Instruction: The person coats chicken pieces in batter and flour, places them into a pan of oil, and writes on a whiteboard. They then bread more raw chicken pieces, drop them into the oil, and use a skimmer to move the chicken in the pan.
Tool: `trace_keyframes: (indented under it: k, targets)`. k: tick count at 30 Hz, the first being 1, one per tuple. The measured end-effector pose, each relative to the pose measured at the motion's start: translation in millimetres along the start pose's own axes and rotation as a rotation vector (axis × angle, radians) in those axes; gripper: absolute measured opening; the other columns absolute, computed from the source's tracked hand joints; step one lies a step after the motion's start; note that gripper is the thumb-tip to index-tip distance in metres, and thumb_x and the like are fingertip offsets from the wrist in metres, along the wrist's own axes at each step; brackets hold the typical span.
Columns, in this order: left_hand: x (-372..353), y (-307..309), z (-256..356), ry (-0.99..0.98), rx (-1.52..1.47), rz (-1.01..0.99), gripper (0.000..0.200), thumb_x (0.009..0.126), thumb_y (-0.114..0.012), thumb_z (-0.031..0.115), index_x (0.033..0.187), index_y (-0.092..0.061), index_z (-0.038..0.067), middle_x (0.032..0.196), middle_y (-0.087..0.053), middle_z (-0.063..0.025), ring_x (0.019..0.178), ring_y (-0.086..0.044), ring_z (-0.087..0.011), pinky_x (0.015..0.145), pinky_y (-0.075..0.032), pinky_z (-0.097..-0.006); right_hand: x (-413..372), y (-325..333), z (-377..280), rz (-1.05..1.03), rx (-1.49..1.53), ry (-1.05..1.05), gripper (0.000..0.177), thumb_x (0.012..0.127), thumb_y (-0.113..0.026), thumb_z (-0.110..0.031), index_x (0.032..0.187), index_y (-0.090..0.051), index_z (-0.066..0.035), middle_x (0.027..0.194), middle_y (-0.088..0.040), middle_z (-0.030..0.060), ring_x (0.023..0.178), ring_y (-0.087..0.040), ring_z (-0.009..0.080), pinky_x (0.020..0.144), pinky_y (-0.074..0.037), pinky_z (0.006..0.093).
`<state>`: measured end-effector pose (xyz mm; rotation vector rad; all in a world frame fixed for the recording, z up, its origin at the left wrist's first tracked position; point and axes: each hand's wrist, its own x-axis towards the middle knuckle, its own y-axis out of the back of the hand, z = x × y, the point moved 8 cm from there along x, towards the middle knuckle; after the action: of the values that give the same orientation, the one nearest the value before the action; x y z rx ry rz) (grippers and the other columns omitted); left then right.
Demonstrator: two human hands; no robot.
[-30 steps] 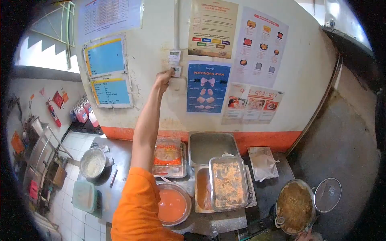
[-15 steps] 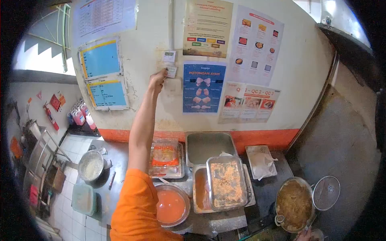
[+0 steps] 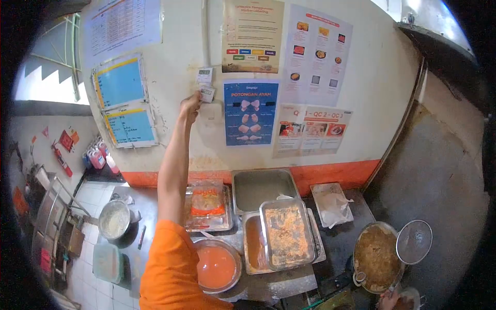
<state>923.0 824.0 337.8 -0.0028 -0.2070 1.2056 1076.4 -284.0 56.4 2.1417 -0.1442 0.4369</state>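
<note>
My left hand (image 3: pixel 191 105), at the end of a raised arm in an orange sleeve, is closed with its fingers at the left edge of the lower small white digital timer (image 3: pixel 207 93) on the wall. A second digital timer (image 3: pixel 205 73) sits just above it. Low at the right, my right hand (image 3: pixel 388 299) is partly cut off by the frame edge. It is closed round the handle of a round mesh strainer (image 3: pixel 415 242), which is held beside a pan of brown, bubbling oil (image 3: pixel 377 257).
On the counter stand a bowl of orange liquid (image 3: pixel 217 266), a metal tray of orange crumbs (image 3: pixel 287 235), a deep steel pan (image 3: pixel 264 189) and a packaged bag (image 3: pixel 207 199). Further left are a bowl of white flour-like stuff (image 3: pixel 114 219) and a lidded tub (image 3: pixel 107 261). Posters hang on the wall.
The whole view has shifted slightly, so the wall and counter appear further left. My left hand stays at the lower timer, and the strainer remains beside the pan.
</note>
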Motion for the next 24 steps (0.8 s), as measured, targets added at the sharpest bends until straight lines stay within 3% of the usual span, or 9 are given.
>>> trace_keyframes:
  k: [7, 13, 17, 18, 19, 22, 24]
  targets:
    - [-16.4, -3.4, 13.6, -0.010, 0.027, 0.034, 0.038, 0.090, -0.059, 0.046, 0.085, -0.065, 0.009, 0.069, -0.050, 0.0002, 0.051, -0.035, -0.0091, 0.042, -0.025, -0.0262, -2.2, -7.0, -3.9, -0.041, 0.100, -0.148, 0.047, 0.096, -0.055, -0.025, 0.138, -0.052, -0.002, 0.105, -0.060, 0.0167, 0.085, -0.053, 0.0293, 0.075, -0.046, 0.0420]
    - [-0.4, 8.2, -2.6, -0.013, -0.056, -0.096, 0.028, 0.089, -0.063, 0.039, 0.086, -0.066, 0.012, 0.069, -0.048, 0.0053, 0.054, -0.035, -0.0065, 0.045, -0.025, -0.0237, -18.4, 4.2, -23.5, -0.093, 0.188, -0.365, 0.045, 0.096, -0.056, -0.025, 0.135, -0.055, -0.003, 0.089, -0.063, 0.0130, 0.066, -0.054, 0.0247, 0.061, -0.048, 0.0382]
    - [-12.5, 17.9, 0.7, -0.028, -0.046, -0.096, 0.027, 0.091, -0.060, 0.039, 0.085, -0.064, 0.013, 0.069, -0.048, 0.0055, 0.053, -0.036, -0.0063, 0.044, -0.026, -0.0239, -9.8, -15.8, 23.5, 0.005, 0.322, -0.100, 0.043, 0.096, -0.056, -0.027, 0.134, -0.058, -0.007, 0.076, -0.059, 0.0081, 0.052, -0.045, 0.0198, 0.049, -0.044, 0.0341]
    - [-13.8, 15.9, 2.4, -0.001, -0.022, -0.093, 0.030, 0.094, -0.059, 0.042, 0.083, -0.062, 0.014, 0.068, -0.048, 0.0058, 0.052, -0.036, -0.0063, 0.044, -0.026, -0.0238, -6.6, -22.0, 44.4, -0.025, 0.120, -0.048, 0.044, 0.097, -0.056, -0.030, 0.135, -0.056, -0.008, 0.076, -0.059, 0.0093, 0.053, -0.046, 0.0206, 0.050, -0.044, 0.0347]
    - [-14.0, 13.9, 3.5, 0.026, -0.002, -0.089, 0.033, 0.096, -0.057, 0.044, 0.081, -0.061, 0.015, 0.067, -0.047, 0.0060, 0.051, -0.036, -0.0063, 0.043, -0.027, -0.0237, -5.2, -18.9, 41.0, -0.016, 0.121, -0.054, 0.044, 0.097, -0.056, -0.029, 0.136, -0.056, -0.007, 0.076, -0.059, 0.0095, 0.053, -0.046, 0.0207, 0.050, -0.044, 0.0350]
    - [-1.5, 2.2, -3.8, 0.010, -0.098, -0.123, 0.021, 0.085, -0.065, 0.034, 0.080, -0.062, 0.014, 0.068, -0.045, 0.0057, 0.053, -0.035, -0.0064, 0.045, -0.026, -0.0249, -2.2, -16.2, 28.6, -0.014, 0.124, -0.092, 0.046, 0.095, -0.056, -0.026, 0.136, -0.054, -0.006, 0.077, -0.060, 0.0102, 0.053, -0.048, 0.0211, 0.051, -0.045, 0.0358]
    - [4.0, 0.8, -5.4, 0.038, -0.066, -0.092, 0.022, 0.085, -0.066, 0.034, 0.077, -0.062, 0.014, 0.067, -0.044, 0.0057, 0.053, -0.034, -0.0066, 0.045, -0.024, -0.0254, 0.0, -16.2, 23.1, -0.018, 0.126, -0.104, 0.047, 0.094, -0.056, -0.025, 0.136, -0.053, -0.005, 0.077, -0.060, 0.0107, 0.054, -0.048, 0.0214, 0.052, -0.045, 0.0364]
